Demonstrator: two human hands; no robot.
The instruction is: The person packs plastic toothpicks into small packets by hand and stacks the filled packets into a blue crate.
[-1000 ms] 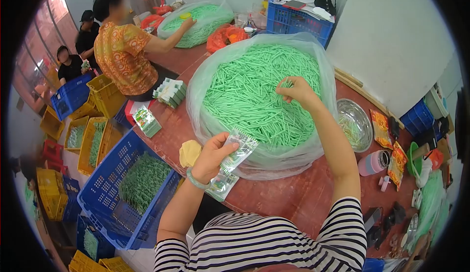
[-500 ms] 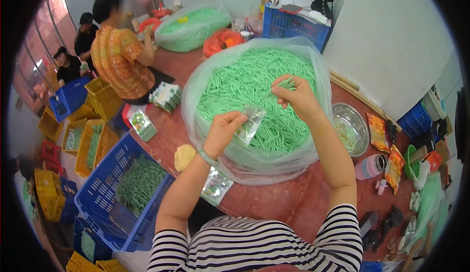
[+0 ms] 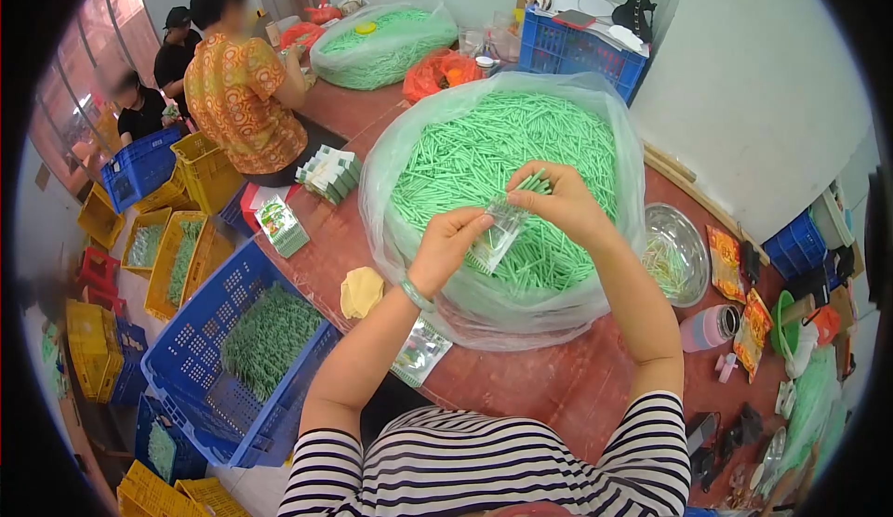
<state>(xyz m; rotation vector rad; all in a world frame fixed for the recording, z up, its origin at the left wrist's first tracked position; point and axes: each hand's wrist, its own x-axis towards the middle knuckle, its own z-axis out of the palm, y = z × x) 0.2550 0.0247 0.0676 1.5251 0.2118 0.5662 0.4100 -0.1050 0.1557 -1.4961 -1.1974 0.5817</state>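
Note:
My left hand (image 3: 448, 245) pinches the edge of a small clear plastic packet (image 3: 499, 242) with printing on it. Closed around a small bunch of light green sticks (image 3: 535, 182), my right hand (image 3: 566, 205) is at the packet's upper end. The sticks' lower ends are hidden by my fingers, so I cannot tell whether they are inside the packet. Both hands are above a large clear plastic bag (image 3: 381, 182), opened wide and heaped with loose green sticks (image 3: 465, 150).
A blue crate (image 3: 191, 354) with filled packets stands at the left. Printed packets (image 3: 423, 354), a yellow cloth (image 3: 361, 292) and packet stacks (image 3: 327, 173) lie on the red table (image 3: 521, 368). At right are a metal bowl (image 3: 690, 280) and pink bottle (image 3: 709, 328). A co-worker (image 3: 237, 99) stands far left.
My right hand has brought the bunch of sticks down and left to the packet. My left hand still holds the packet. The whole view has shifted slightly.

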